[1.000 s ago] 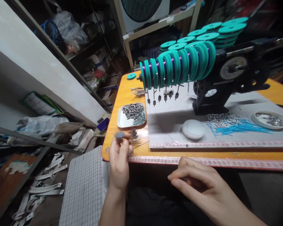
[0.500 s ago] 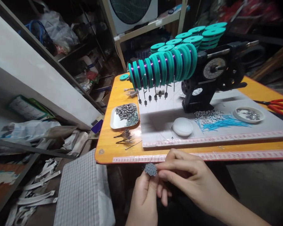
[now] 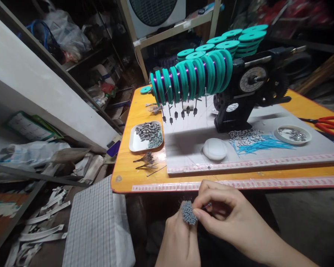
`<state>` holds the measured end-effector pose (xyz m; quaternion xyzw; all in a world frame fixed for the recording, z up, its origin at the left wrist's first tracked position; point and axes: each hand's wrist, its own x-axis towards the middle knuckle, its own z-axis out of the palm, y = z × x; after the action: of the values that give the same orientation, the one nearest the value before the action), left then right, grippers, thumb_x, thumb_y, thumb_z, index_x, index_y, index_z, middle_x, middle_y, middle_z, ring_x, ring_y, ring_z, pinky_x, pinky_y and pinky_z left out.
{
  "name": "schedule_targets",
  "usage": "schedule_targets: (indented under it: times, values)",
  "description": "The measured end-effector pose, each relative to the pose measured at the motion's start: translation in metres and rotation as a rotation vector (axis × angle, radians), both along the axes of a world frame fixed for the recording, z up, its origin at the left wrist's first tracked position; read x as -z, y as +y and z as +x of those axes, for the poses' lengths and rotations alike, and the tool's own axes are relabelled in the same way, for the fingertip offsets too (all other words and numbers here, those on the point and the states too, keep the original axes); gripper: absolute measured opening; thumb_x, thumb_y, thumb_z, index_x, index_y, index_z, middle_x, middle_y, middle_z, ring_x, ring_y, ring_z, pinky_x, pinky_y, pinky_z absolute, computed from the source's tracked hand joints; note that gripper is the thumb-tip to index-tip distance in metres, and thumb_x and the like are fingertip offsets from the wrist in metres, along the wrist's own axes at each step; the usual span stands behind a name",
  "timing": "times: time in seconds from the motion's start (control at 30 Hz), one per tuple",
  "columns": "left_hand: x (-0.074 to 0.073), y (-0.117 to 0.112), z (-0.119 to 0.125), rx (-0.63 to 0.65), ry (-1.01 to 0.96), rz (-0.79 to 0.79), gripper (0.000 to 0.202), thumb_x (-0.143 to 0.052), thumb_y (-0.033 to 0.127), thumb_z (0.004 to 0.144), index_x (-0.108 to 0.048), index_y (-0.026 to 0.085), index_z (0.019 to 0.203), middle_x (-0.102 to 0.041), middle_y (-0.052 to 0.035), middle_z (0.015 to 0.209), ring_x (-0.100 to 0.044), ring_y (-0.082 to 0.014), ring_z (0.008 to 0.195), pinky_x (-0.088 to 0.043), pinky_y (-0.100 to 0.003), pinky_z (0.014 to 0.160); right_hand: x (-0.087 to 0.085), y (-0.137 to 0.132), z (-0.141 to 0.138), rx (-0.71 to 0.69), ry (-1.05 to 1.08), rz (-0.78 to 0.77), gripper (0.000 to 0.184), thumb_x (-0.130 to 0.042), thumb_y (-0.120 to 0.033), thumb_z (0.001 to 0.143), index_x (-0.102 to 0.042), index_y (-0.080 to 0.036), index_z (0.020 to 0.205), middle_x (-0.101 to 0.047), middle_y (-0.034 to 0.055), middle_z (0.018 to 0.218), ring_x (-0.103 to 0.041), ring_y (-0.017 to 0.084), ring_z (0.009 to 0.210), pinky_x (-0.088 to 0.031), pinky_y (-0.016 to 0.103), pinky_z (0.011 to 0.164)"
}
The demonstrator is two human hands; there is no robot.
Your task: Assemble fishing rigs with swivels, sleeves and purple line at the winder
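Below the table's front edge, my left hand [image 3: 176,231] is closed around a tight bundle of thin pieces with round grey tips [image 3: 189,213]. The tips face upward in a rounded cluster, while the lower part is hidden inside the fist. My right hand [image 3: 221,209] comes in from the right, thumb and forefinger pinched together at the cluster's right edge. What lies between those fingertips is too small to make out. A small dark bit shows by its other, curled fingers.
On the orange table [image 3: 119,163], a black winding machine [image 3: 236,100] carries a row of green spools [image 3: 193,79]. A white tray [image 3: 132,142] holds grey weights. A white lid [image 3: 215,149], blue strands [image 3: 263,144], a round dish [image 3: 281,136] and red-handled pliers [image 3: 331,124] lie around.
Both hands have shifted slightly right and down with the bundle. My left hand has turned so its back shows more, and the cluster's tips look more spread out.
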<state>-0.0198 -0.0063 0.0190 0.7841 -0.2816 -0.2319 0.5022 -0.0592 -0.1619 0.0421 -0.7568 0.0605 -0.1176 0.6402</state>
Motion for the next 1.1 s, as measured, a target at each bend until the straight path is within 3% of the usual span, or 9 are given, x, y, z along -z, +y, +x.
schedule_targets:
  times: [0.13,0.4,0.57,0.7,0.77,0.87,0.97,1.1]
  values:
    - [0.011,0.004,-0.008,-0.098,-0.014,0.057,0.037,-0.034,0.028,0.101,-0.068,0.021,0.114,-0.073,-0.0129,0.109,-0.067,-0.0269,0.101,-0.047,-0.034,0.087,0.001,-0.003,-0.003,0.002,-0.027,-0.005,0.011,-0.069,-0.022,0.084,-0.078,-0.022,0.078,-0.063,0.0018,0.069,-0.060,0.014,0.064,-0.047,0.023,0.056]
    - [-0.004,-0.009,0.002,0.100,-0.263,0.073,0.042,-0.028,0.012,0.094,-0.070,0.017,0.093,-0.074,-0.0149,0.088,-0.070,-0.0284,0.080,-0.051,-0.037,0.071,-0.002,0.000,-0.005,0.006,-0.070,-0.063,0.014,-0.066,-0.019,0.085,-0.077,-0.019,0.076,-0.061,0.0020,0.066,-0.058,0.012,0.060,-0.045,0.021,0.050]
    - [0.000,-0.008,0.002,0.078,-0.357,0.116,0.040,-0.027,0.011,0.092,-0.067,0.009,0.093,-0.071,-0.0206,0.083,-0.069,-0.0303,0.075,-0.051,-0.040,0.065,0.000,-0.002,-0.007,0.044,-0.086,-0.112,0.013,-0.069,-0.019,0.084,-0.080,-0.024,0.083,-0.064,0.0016,0.068,-0.061,0.013,0.061,-0.048,0.022,0.054]
    - [0.004,-0.008,-0.001,0.064,-0.379,0.127,0.040,-0.029,0.011,0.091,-0.069,0.010,0.089,-0.070,-0.0198,0.081,-0.066,-0.0306,0.072,-0.047,-0.041,0.064,0.002,-0.003,-0.009,0.071,-0.107,-0.142,0.014,-0.070,-0.016,0.083,-0.081,-0.024,0.085,-0.064,0.0004,0.066,-0.060,0.012,0.057,-0.046,0.022,0.051]
    - [0.006,-0.008,-0.004,0.035,-0.287,0.064,0.039,-0.031,0.014,0.093,-0.069,0.013,0.092,-0.071,-0.0179,0.084,-0.066,-0.0298,0.075,-0.047,-0.040,0.067,0.001,-0.002,-0.010,0.076,-0.125,-0.110,0.013,-0.070,-0.016,0.083,-0.080,-0.024,0.084,-0.064,0.0000,0.065,-0.061,0.012,0.058,-0.047,0.021,0.053]
    - [0.012,-0.005,-0.015,-0.163,0.008,-0.064,0.028,-0.043,0.027,0.096,-0.069,0.020,0.102,-0.072,-0.0132,0.093,-0.067,-0.0280,0.084,-0.048,-0.036,0.075,0.000,0.001,-0.011,0.089,-0.131,-0.031,0.012,-0.071,-0.017,0.084,-0.079,-0.024,0.080,-0.064,0.0001,0.065,-0.061,0.012,0.058,-0.050,0.020,0.053]
    - [0.021,-0.005,-0.027,-0.360,0.360,-0.142,0.030,-0.056,0.050,0.092,-0.066,0.023,0.102,-0.068,-0.0076,0.082,-0.063,-0.0221,0.070,-0.048,-0.031,0.064,-0.001,0.003,-0.013,0.116,-0.133,0.009,0.013,-0.069,-0.020,0.085,-0.078,-0.023,0.077,-0.063,0.0009,0.066,-0.061,0.012,0.057,-0.050,0.020,0.049]
    - [0.024,-0.011,-0.032,-0.405,0.619,-0.308,0.048,-0.055,0.069,0.084,-0.059,0.022,0.095,-0.054,0.0009,0.068,-0.044,-0.0107,0.051,-0.039,-0.024,0.047,0.002,0.002,-0.018,0.100,-0.128,-0.040,0.013,-0.067,-0.019,0.087,-0.078,-0.023,0.081,-0.063,0.0017,0.070,-0.063,0.012,0.058,-0.052,0.021,0.050]
